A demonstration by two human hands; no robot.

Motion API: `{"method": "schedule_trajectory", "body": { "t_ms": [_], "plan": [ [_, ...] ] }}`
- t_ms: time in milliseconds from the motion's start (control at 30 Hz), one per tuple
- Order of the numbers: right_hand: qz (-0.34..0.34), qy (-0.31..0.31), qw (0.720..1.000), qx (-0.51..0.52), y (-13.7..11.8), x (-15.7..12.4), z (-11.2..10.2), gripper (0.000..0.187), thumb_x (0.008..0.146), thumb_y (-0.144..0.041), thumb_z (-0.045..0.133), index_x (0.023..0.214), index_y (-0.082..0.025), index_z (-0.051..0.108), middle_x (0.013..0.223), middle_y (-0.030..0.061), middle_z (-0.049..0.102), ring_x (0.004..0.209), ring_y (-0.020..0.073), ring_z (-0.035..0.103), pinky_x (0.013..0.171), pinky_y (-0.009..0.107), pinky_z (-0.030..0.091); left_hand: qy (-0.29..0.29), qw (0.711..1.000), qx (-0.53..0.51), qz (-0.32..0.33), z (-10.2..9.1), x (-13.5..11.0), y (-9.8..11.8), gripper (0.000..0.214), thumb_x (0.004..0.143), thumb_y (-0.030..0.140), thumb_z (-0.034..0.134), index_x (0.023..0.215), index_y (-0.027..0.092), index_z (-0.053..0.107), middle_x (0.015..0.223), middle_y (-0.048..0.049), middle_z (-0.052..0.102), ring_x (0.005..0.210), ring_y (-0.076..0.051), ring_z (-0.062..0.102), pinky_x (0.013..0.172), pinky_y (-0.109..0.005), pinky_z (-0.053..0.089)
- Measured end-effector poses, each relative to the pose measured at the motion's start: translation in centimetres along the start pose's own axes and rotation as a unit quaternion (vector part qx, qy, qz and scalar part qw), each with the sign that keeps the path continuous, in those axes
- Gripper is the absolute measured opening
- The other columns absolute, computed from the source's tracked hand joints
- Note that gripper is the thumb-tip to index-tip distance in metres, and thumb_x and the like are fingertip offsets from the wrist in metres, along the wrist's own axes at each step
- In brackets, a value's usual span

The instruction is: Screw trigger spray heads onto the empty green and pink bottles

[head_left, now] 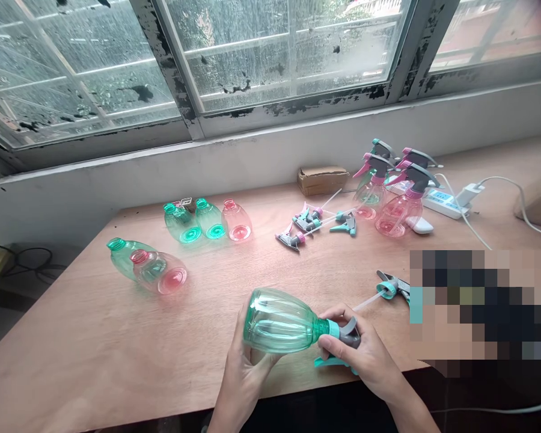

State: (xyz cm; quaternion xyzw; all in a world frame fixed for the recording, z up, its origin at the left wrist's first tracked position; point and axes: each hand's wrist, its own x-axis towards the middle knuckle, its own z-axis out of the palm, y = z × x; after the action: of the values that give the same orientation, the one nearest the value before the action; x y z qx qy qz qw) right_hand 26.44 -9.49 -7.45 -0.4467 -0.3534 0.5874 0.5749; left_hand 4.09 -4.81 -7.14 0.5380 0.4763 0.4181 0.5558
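A clear green spray bottle point(279, 322) lies sideways in the air over the table's front edge, its base to the left. My left hand point(247, 355) is closed around its base end from below. At the neck, my right hand point(356, 343) grips the teal collar and grey spray head point(349, 334) between thumb and fingers. A teal trigger point(333, 362) points down below that hand. Whether the collar is fully tightened cannot be seen. Just beyond my right hand lies a loose teal and grey spray head point(390, 287) with a white tube.
Open green bottles point(210, 219) and pink bottles point(171, 279) stand or lie at the left. Loose spray heads point(306, 222) lie mid-table near a cardboard box point(322, 180). Assembled spray bottles point(399, 213) stand by a power strip point(446, 201) with cables. A pixelated area covers the right edge.
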Motion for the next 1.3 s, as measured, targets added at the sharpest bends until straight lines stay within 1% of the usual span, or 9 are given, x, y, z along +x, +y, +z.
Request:
{"method": "schedule_trajectory", "body": {
  "t_ms": [133, 233, 333, 500, 667, 767, 967, 1133, 1300],
  "plan": [
    [-0.006, 0.006, 1.000, -0.018, 0.0, -0.1, 0.0, 0.034, 0.081, -0.047, 0.091, 0.094, -0.021, 0.071, 0.074, -0.0020, 0.068, 0.066, 0.0186, 0.068, 0.064, 0.031, 0.062, -0.003, 1.000, 0.007, 0.009, -0.1, -0.2, 0.1, 0.107, 0.068, 0.045, 0.097, 0.159, 0.034, 0.041, 0.162, -0.0103, 0.051, 0.154, -0.042, 0.040, 0.126, -0.051, 0.035],
    [-0.001, 0.003, 0.999, -0.034, 0.0, -0.1, 0.0, 0.035, 0.081, -0.047, 0.091, 0.095, -0.022, 0.072, 0.075, -0.0014, 0.068, 0.069, 0.0198, 0.068, 0.064, 0.032, 0.064, 0.011, 1.000, -0.013, 0.011, -0.1, -0.2, 0.6, 0.098, 0.073, 0.053, 0.091, 0.157, 0.031, 0.046, 0.159, -0.0115, 0.055, 0.149, -0.043, 0.046, 0.123, -0.051, 0.040],
    [-0.002, 0.000, 1.000, -0.030, 0.1, 0.0, 0.0, 0.035, 0.083, -0.047, 0.089, 0.098, -0.022, 0.070, 0.072, -0.0020, 0.069, 0.067, 0.0200, 0.069, 0.066, 0.033, 0.063, 0.008, 1.000, -0.006, 0.002, -0.2, -0.2, 0.7, 0.088, 0.078, 0.048, 0.088, 0.155, 0.030, 0.050, 0.153, -0.0109, 0.061, 0.145, -0.042, 0.051, 0.122, -0.051, 0.041],
    [-0.015, 0.004, 1.000, 0.002, 0.3, 0.2, -0.1, 0.035, 0.083, -0.046, 0.089, 0.099, -0.023, 0.068, 0.069, -0.0038, 0.069, 0.063, 0.0188, 0.070, 0.065, 0.031, 0.062, -0.013, 1.000, 0.012, 0.015, -0.2, -0.2, -0.1, 0.078, 0.086, 0.040, 0.083, 0.156, 0.037, 0.047, 0.156, -0.0066, 0.059, 0.146, -0.038, 0.052, 0.123, -0.050, 0.040],
    [-0.012, 0.012, 1.000, -0.015, 0.5, 0.1, 0.0, 0.032, 0.082, -0.043, 0.091, 0.098, -0.022, 0.072, 0.084, -0.0005, 0.070, 0.069, 0.0184, 0.068, 0.065, 0.031, 0.064, 0.022, 0.999, 0.010, 0.021, 0.2, -0.2, 0.5, 0.094, 0.072, 0.042, 0.093, 0.155, 0.033, 0.049, 0.155, -0.0089, 0.060, 0.151, -0.040, 0.046, 0.126, -0.051, 0.036],
    [-0.019, 0.018, 0.999, -0.039, 0.7, 0.0, -0.1, 0.032, 0.081, -0.044, 0.092, 0.098, -0.022, 0.075, 0.093, 0.0016, 0.069, 0.077, 0.0198, 0.066, 0.065, 0.031, 0.065, 0.021, 0.999, -0.014, 0.023, 0.6, -0.1, 1.4, 0.086, 0.075, 0.046, 0.091, 0.151, 0.030, 0.055, 0.153, -0.0098, 0.062, 0.148, -0.041, 0.049, 0.123, -0.049, 0.042],
    [-0.014, -0.003, 1.000, 0.005, 0.8, 0.2, -0.3, 0.032, 0.086, -0.040, 0.090, 0.103, -0.022, 0.070, 0.074, -0.0027, 0.068, 0.069, 0.0174, 0.066, 0.067, 0.031, 0.064, 0.031, 0.999, -0.011, 0.007, 0.9, -0.1, 1.6, 0.079, 0.077, 0.038, 0.090, 0.149, 0.035, 0.057, 0.152, -0.0045, 0.063, 0.147, -0.038, 0.051, 0.124, -0.049, 0.039],
    [-0.016, 0.004, 1.000, -0.010, 0.8, 0.1, -0.3, 0.031, 0.085, -0.041, 0.090, 0.102, -0.022, 0.072, 0.083, -0.0016, 0.068, 0.072, 0.0176, 0.065, 0.065, 0.031, 0.064, 0.008, 1.000, 0.009, 0.000, 0.3, -0.1, 0.9, 0.085, 0.076, 0.046, 0.090, 0.151, 0.028, 0.054, 0.155, -0.0110, 0.060, 0.151, -0.042, 0.045, 0.124, -0.053, 0.039],
    [-0.023, -0.003, 0.998, -0.056, 0.9, -0.1, -0.4, 0.028, 0.086, -0.042, 0.088, 0.102, -0.024, 0.074, 0.095, 0.0011, 0.069, 0.083, 0.0200, 0.064, 0.069, 0.031, 0.065, 0.026, 1.000, -0.009, 0.005, 0.6, 0.0, 1.9, 0.079, 0.076, 0.055, 0.087, 0.144, 0.024, 0.062, 0.144, -0.0121, 0.069, 0.141, -0.042, 0.057, 0.118, -0.050, 0.045]
  ]
}}
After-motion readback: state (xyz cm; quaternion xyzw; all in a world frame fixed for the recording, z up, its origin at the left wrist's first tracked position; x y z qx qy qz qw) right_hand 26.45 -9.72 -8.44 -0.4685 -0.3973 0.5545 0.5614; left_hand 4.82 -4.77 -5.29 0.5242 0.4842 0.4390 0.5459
